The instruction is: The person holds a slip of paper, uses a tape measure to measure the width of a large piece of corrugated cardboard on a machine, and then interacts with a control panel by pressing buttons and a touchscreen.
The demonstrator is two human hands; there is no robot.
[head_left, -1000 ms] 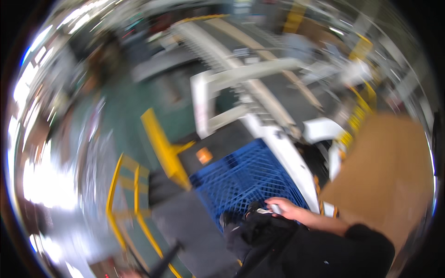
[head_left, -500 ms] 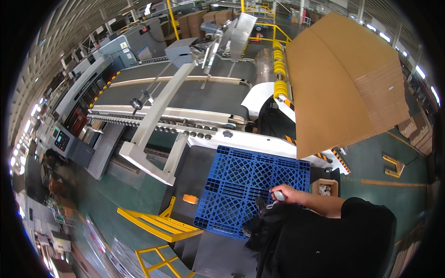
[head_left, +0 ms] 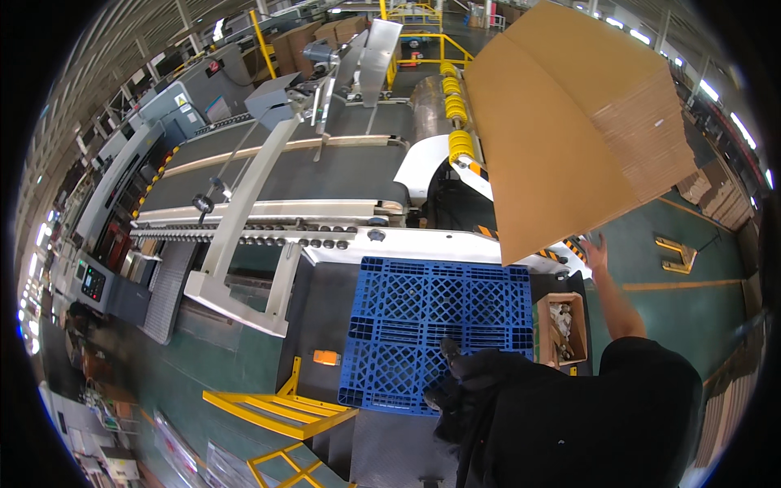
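My right hand (head_left: 597, 254) is stretched forward past the lower right corner of a large brown cardboard stack (head_left: 561, 122). Its fingers look spread, with nothing visible in them. Black-and-yellow striped machine parts (head_left: 574, 246) show beside the fingertips. The stack stands tilted at the end of the conveyor, its layered edges facing right. My left hand is out of view. Below me lies a blue plastic pallet (head_left: 439, 305), with my dark shoes on it.
An open cardboard box (head_left: 579, 329) with scraps stands right of the pallet. A wide grey conveyor (head_left: 301, 175) with yellow rollers (head_left: 454, 106) runs ahead. A yellow railing (head_left: 277, 413) and an orange object (head_left: 327, 358) are at left. A yellow pallet jack (head_left: 677, 255) stands farther right.
My right hand has moved from above the pallet out to the right, near the cardboard stack. The small grey object it held is no longer seen. The view has shifted right.
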